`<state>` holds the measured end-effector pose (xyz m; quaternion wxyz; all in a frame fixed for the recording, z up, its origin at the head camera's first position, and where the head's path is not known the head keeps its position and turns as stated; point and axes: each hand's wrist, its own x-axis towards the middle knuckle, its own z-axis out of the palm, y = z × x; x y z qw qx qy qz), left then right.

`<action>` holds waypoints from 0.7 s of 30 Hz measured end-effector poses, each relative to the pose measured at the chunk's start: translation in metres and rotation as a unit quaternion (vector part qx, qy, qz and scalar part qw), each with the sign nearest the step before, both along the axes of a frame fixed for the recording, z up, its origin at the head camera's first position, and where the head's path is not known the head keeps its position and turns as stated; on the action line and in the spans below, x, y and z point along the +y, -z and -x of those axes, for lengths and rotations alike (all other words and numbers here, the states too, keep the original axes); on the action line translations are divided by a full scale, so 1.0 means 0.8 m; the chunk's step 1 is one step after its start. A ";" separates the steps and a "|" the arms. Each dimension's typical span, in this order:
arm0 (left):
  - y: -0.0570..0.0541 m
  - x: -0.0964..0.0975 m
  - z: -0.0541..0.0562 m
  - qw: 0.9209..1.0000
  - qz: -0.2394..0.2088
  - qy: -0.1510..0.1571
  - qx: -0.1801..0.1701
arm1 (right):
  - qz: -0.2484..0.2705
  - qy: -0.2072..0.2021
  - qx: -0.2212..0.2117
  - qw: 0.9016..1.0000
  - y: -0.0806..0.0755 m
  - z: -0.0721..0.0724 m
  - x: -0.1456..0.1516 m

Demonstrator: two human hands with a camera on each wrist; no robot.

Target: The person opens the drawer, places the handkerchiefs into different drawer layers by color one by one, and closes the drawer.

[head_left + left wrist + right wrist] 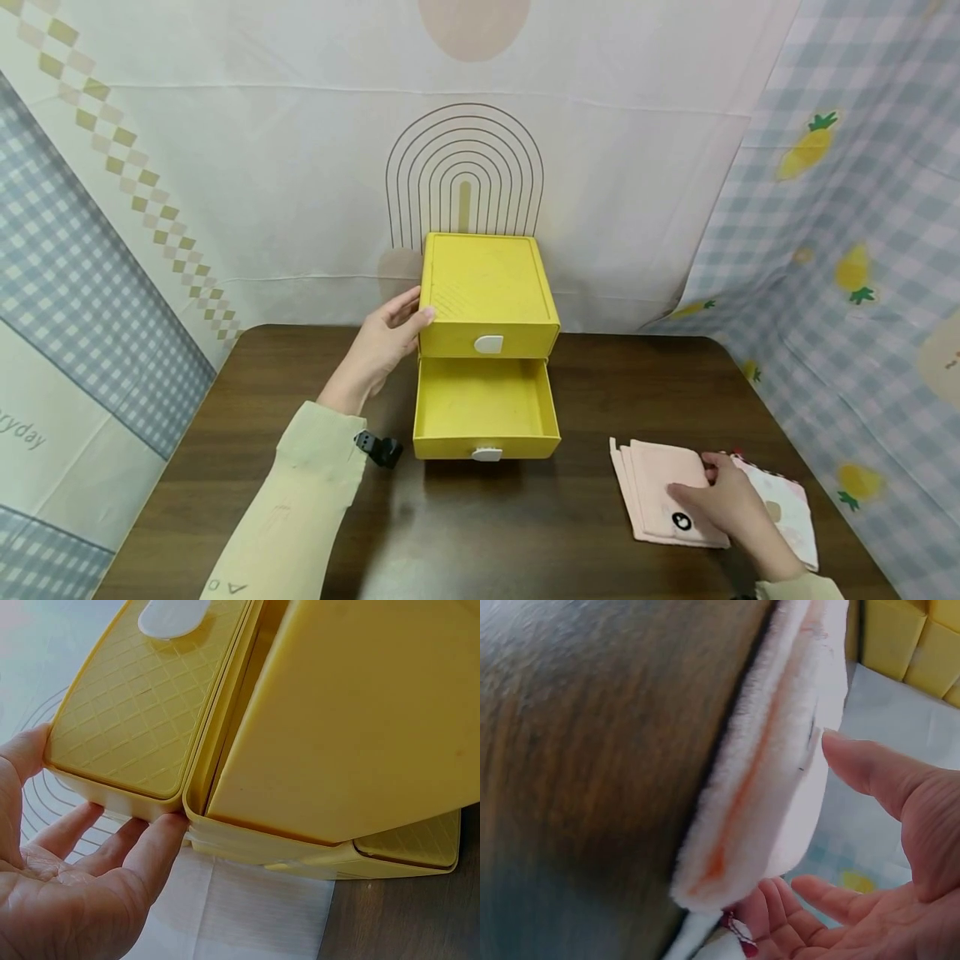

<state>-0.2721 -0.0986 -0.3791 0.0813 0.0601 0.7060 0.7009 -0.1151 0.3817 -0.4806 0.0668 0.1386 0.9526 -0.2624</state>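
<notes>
Yellow two-drawer cabinet (491,279) at centre of head view, lower drawer (483,448) pulled out toward 6 o'clock. Left hand (386,342) at cabinet's 9 o'clock: thumb at upper front corner, extended fingers against side wall, nothing enclosed. Folded pink cloth (660,475) at cabinet's 4 o'clock. Right hand (727,504) at cloth's 3 o'clock: thumb and fingers well parted about its edge, no closed hold. Head view only: round black emblem (682,521) on cloth. Left wrist view only: lattice relief on upper drawer front (135,697). Right wrist view only: fluffy layered edge of cloth. White printed cloth (795,500), just beyond right hand at 3 o'clock. Surface: dark brown wood-grain table (487,533). Room: pale hanging (637,150) with arch motif, 12 o'clock; blue gingham (900,192) with pineapples, 2 o'clock.
</notes>
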 end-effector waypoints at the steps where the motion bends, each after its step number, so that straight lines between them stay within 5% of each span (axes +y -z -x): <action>1: 0.000 0.000 0.000 1.000 0.000 0.000 0.000 | -0.003 0.000 -0.002 1.000 0.001 0.000 0.000; 13: 0.001 -0.001 0.001 1.000 0.000 0.002 0.002 | -0.002 0.017 -0.042 0.999 0.005 0.006 0.000; 21: 0.004 0.001 0.002 1.000 -0.003 0.001 0.003 | -0.008 0.026 -0.025 0.999 0.007 0.005 -0.005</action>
